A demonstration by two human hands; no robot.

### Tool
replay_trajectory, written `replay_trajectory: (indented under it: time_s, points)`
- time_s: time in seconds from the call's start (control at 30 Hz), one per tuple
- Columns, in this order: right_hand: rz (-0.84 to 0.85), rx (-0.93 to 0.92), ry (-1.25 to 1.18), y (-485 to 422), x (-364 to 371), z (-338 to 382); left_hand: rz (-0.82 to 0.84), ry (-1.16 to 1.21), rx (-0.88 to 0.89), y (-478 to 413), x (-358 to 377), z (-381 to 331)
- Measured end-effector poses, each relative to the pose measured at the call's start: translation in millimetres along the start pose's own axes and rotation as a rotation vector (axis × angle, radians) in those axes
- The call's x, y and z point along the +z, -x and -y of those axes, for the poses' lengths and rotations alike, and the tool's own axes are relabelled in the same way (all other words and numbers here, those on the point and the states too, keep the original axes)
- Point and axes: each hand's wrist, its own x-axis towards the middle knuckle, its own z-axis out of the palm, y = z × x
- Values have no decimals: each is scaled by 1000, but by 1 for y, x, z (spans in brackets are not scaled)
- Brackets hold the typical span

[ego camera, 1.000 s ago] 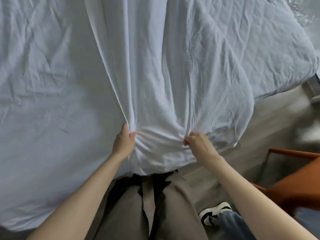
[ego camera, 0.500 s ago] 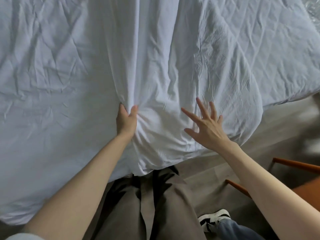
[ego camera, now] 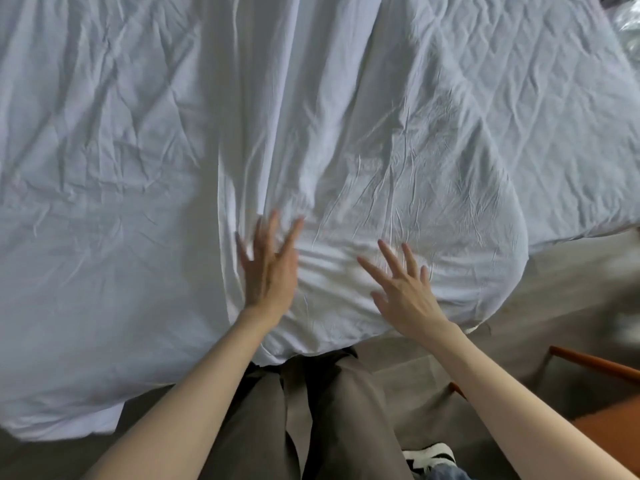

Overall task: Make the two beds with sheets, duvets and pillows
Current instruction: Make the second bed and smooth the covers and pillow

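A crumpled white sheet (ego camera: 346,109) covers the bed across most of the head view, with a thick fold running down its middle to the near edge. A rounded bulge of the sheet (ego camera: 450,216) hangs over the bed's near corner. My left hand (ego camera: 268,271) lies on the fold with fingers spread and straight, blurred by motion. My right hand (ego camera: 405,292) rests flat on the bunched fabric beside it, fingers spread. Neither hand holds anything.
An orange wooden chair (ego camera: 602,393) stands at the lower right on the grey floor (ego camera: 571,296). A black-and-white shoe (ego camera: 429,457) shows at the bottom. My legs in brown trousers (ego camera: 311,417) stand against the bed's edge. Clear plastic (ego camera: 628,22) lies at the top right.
My left hand let go of the pinched fold and opened flat on the sheet. My right hand, which gripped the fabric a second ago, stays spread and has slid over the bunched sheet.
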Motion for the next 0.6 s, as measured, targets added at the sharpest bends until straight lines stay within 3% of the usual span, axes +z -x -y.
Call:
replay_trajectory:
  time_s: [0.07,0.13,0.2,0.37,0.47,0.6]
  points:
    - [41,-28,38,-2,6,3,258,-32,190,3,6,-18]
    - [136,3,47,-1,13,0,503,-104,193,9,15,-19]
    - [211,56,49,2,19,-7,596,-143,136,18,21,-7]
    - [263,176,-23,17,9,8,680,-109,169,32,1,13]
    - [140,169,4,29,-3,34,661,-41,221,31,-30,19]
    - [-99,148,-75,53,-20,84,511,-9,240,33,-83,44]
